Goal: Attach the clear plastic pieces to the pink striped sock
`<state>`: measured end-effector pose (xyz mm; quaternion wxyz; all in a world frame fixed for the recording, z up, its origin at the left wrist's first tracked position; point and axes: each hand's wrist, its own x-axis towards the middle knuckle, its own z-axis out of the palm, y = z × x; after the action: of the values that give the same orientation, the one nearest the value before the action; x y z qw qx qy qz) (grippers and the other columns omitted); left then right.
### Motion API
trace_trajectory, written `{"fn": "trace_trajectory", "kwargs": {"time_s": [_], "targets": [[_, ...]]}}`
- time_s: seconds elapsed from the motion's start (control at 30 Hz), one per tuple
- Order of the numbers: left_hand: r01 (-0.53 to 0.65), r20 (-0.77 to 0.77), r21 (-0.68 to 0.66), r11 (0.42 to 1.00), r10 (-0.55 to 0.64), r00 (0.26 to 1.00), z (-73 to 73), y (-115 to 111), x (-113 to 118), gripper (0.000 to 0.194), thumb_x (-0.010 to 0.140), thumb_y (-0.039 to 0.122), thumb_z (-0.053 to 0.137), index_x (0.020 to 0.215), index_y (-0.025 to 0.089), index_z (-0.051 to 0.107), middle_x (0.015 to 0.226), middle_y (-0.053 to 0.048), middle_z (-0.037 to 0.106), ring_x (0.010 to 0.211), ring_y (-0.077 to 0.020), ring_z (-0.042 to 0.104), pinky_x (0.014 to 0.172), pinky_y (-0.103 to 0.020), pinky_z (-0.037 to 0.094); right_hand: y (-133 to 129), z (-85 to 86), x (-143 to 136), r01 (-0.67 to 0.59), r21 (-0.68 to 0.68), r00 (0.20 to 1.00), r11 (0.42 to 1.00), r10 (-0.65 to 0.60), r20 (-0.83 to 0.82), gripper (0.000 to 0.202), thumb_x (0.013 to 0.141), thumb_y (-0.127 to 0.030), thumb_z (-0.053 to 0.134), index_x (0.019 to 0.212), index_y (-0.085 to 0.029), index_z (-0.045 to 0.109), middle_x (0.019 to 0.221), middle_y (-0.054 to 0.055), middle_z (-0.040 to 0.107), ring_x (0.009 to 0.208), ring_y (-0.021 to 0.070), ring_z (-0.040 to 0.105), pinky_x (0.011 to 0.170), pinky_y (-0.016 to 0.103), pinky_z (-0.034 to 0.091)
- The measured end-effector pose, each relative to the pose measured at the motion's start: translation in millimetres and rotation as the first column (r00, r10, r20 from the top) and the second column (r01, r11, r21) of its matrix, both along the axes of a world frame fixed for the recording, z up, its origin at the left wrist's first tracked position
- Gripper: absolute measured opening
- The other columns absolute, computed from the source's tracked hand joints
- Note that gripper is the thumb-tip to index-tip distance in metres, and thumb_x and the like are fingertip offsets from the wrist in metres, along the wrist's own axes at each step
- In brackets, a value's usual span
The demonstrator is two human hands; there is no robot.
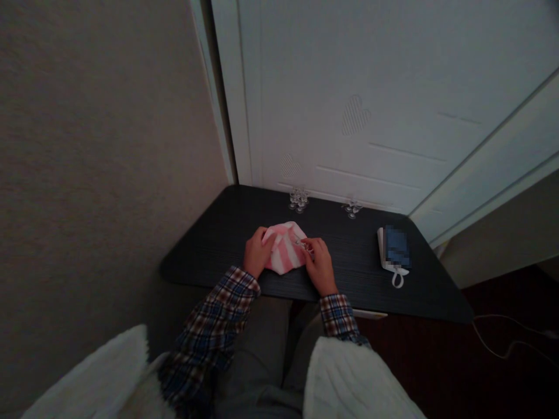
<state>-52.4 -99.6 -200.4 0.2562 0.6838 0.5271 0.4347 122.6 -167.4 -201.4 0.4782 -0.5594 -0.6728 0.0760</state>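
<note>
Black bench (209,233): my left hand (257,252) gripped striped cloth (285,254), right hand (319,265) pinched a clear piece (305,246); likely mid-wipe, it next needed turning.

The cloth (286,259) looks soft and matt. The table (356,262) shows matt wood grain. The left wall (109,134) looks rough.

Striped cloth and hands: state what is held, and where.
The left hand holds the striped cloth by its left side; the right hand appears to hold a small clear item, exact part unclear.
</note>
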Motion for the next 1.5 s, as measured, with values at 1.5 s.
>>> {"fn": "trace_trajectory", "kwargs": {"time_s": [1.5], "targets": [[0.42, 0.383, -0.097, 0.902, -0.356, 0.853, -4.1, -1, 9, 0.027, 0.088, 0.029, 0.056, 0.11, 0.013, 0.058, 0.108, -0.008, 0.063, 0.095, -0.0204, 0.062, 0.083, -0.042, 0.052, -4, 4.5, -5, -0.067, 0.053, 0.99, 0.996, 0.073, -0.122, 0.028, 0.092, -0.031, 0.051, 0.117, -0.017, 0.054, 0.112, 0.007, 0.059, 0.094, 0.0187, 0.06, 0.081, 0.039, 0.051]]}}
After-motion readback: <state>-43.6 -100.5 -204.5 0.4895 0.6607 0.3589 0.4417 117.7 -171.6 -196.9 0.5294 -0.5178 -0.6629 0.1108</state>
